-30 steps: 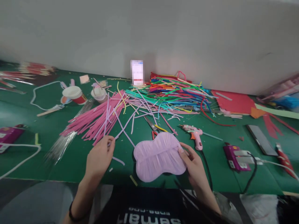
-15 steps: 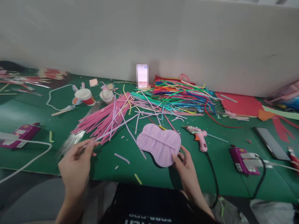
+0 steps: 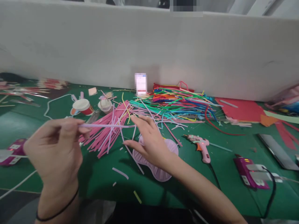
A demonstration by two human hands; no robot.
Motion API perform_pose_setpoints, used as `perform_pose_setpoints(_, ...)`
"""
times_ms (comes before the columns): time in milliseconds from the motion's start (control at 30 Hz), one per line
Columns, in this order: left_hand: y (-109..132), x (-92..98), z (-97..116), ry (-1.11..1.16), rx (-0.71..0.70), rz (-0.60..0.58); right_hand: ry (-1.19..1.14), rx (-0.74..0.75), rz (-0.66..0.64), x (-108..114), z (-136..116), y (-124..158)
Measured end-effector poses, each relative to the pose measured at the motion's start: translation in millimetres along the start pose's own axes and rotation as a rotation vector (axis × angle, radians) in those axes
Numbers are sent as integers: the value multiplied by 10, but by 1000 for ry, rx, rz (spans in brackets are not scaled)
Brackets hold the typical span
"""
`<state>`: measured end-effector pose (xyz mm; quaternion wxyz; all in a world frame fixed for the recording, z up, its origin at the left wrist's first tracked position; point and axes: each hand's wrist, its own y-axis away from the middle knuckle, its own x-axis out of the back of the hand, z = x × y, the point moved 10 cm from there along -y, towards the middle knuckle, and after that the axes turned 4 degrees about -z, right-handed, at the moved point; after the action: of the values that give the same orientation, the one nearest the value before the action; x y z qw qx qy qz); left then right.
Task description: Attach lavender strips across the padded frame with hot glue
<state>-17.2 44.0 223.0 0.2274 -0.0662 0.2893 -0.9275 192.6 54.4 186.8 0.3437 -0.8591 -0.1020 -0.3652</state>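
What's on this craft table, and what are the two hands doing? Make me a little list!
Left hand: pinches one end of a lilac fuzzy stick, held level above the table
Right hand: open, fingers spread, index tip by the stick's other end
Under right hand: lilac ribbed shape, partly hidden
Nearby: pink stick pile, mixed-colour stick pile, pink glue gun, paper cup
Surface: green table
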Motion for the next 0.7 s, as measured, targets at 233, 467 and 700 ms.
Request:
perform_pose_setpoints(233,-264,-491,-215,-7,139,-309,12,90,-82,-129,-80,-202)
perform_pose_setpoints(467,-404,-391,-1007,188,440,-270,217,-33,-210,101,217,663)
perform_pose_setpoints(700,734,-1335,-985,200,637,-961,92,-315,-234,-18,493,693)
